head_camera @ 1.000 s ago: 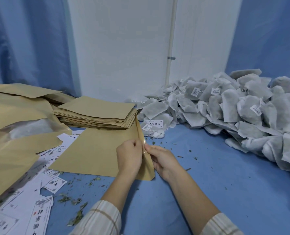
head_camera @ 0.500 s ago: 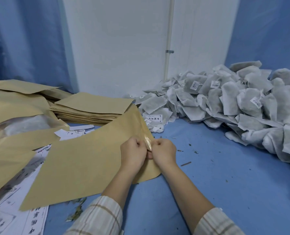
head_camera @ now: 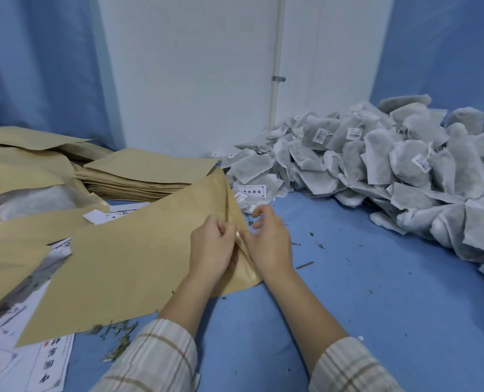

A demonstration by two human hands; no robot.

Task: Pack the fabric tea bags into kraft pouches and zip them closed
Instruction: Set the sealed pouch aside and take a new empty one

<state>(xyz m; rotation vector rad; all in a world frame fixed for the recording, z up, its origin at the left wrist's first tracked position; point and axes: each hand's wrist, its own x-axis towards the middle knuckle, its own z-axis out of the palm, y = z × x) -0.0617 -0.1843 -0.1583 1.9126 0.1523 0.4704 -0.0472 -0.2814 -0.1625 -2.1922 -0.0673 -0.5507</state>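
Kraft pouch edge pinched, left hand; right hand alongside.
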